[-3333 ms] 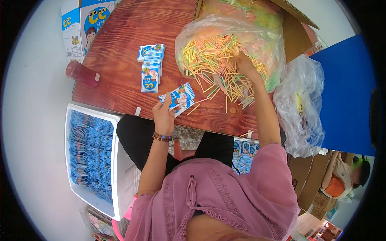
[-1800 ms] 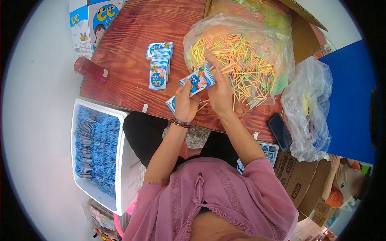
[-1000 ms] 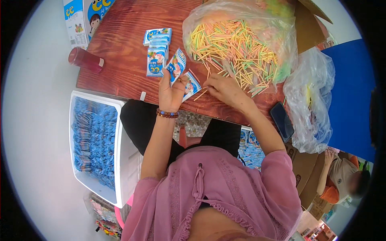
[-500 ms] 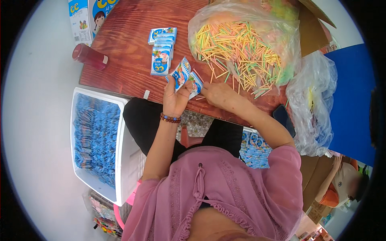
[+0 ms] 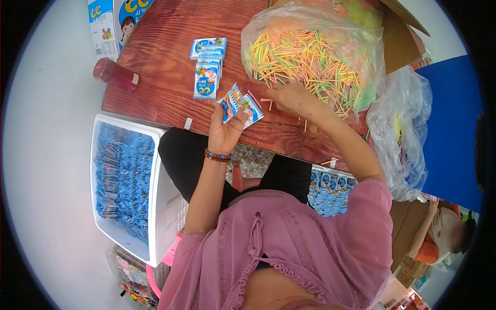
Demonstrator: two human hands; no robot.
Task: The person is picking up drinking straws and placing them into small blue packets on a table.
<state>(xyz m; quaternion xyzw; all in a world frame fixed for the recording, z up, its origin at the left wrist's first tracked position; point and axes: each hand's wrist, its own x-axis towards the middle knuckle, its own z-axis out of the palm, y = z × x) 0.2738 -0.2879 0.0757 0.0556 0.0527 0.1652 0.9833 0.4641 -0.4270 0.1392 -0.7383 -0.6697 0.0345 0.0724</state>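
My left hand [image 5: 225, 133] pinches two small blue-and-white packets [image 5: 231, 103], fanned apart, above the table near its front edge. One thin pink stick stands out at the top of the right-hand packet [image 5: 252, 111]. My right hand [image 5: 294, 99] is at the near left edge of a heap of thin pastel sticks [image 5: 310, 62], fingers drawn together and pointing left. What its fingertips hold, if anything, is too small to make out. Beyond my left hand lies an overlapping row of similar packets [image 5: 207, 80] on the wooden table [image 5: 160, 57].
The sticks spill from a clear plastic bag [image 5: 258, 26]. A reddish bottle [image 5: 116, 74] lies at the left. A white foam box [image 5: 153, 196] full of blue packets stands at lower left; more packets [image 5: 330, 191] sit under the table edge. Another person [image 5: 442, 237] is at far right.
My right hand has moved away from the packets, up and right to the stick heap. The left hand still holds both packets in nearly the same place. The dark phone is now covered by my right arm.
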